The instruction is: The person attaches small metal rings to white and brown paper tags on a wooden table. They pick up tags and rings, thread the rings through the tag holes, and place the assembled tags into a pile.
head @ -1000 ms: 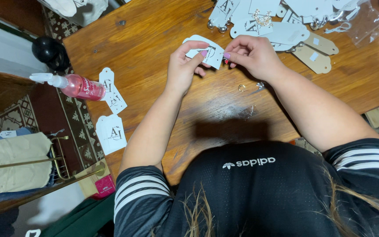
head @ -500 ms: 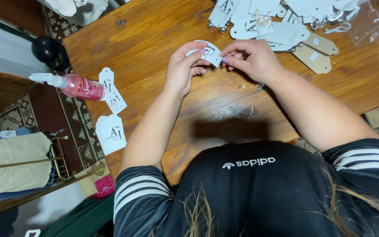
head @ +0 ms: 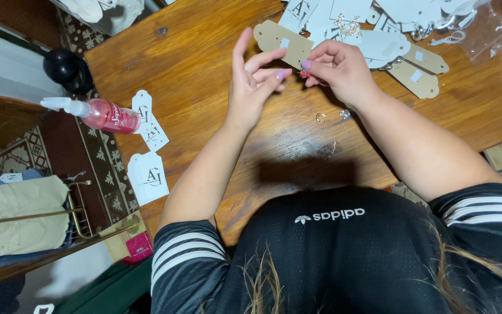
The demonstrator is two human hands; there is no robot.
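My right hand [head: 344,72] pinches the near end of a tan card [head: 283,42], where a small red piece [head: 304,74] shows between thumb and forefinger. Just left of it is my left hand [head: 254,81], with its fingers spread and raised. One fingertip reaches toward the red piece, and this hand grips nothing. Both hands hover over the wooden table [head: 204,70]. Two small metal pieces [head: 320,117] [head: 344,114] lie on the wood below my right wrist.
A heap of white and tan cards [head: 390,43] and clear plastic bags [head: 483,35] covers the table's far right. A pink spray bottle [head: 103,114] and white tags [head: 148,176] sit at the left edge. A black round object [head: 62,65] and a clothes rack [head: 18,215] stand beyond it.
The card both hands held with its white face up now shows a tan face. My left hand has let go and spread its fingers; my right hand keeps the pinch.
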